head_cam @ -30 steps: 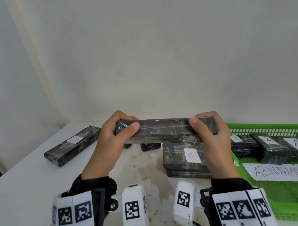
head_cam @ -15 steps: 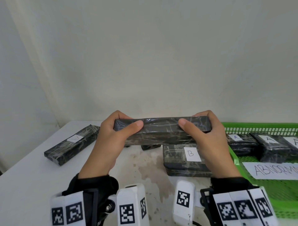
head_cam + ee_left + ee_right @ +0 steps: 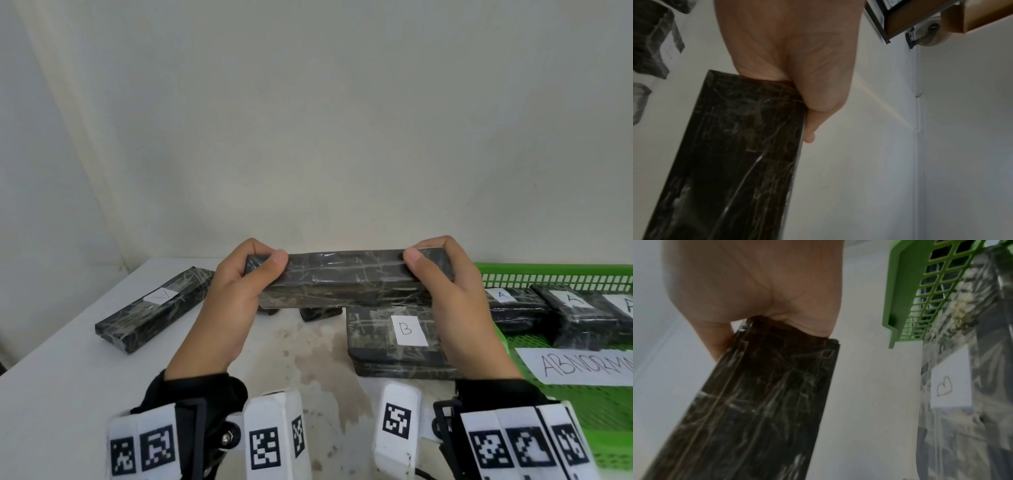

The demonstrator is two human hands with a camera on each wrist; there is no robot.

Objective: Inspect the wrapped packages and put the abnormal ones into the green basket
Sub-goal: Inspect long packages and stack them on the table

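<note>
A long dark package wrapped in clear film (image 3: 346, 279) (image 3: 735, 154) (image 3: 760, 402) hangs level above the white table (image 3: 61, 370), held at both ends. My left hand (image 3: 236, 291) (image 3: 793, 61) grips its left end, thumb on the near top edge, fingers behind. My right hand (image 3: 455, 294) (image 3: 756, 285) grips the right end the same way. No label shows on the faces in view. The green basket (image 3: 555, 277) (image 3: 906, 293) stands at the right with several packages marked "A" (image 3: 579, 313) inside and a paper sign "ABNORMAL" (image 3: 582, 366).
A stack of packages labelled "B" (image 3: 394, 342) (image 3: 953, 386) lies under the held one, against the basket. Another package with a white label (image 3: 154, 305) lies slanted at the left. Two dark package ends (image 3: 318, 313) peek out behind. A wall rises right behind the table.
The held package has tipped its top face a little toward me. Both thumbs have slid outward to the package's ends.
</note>
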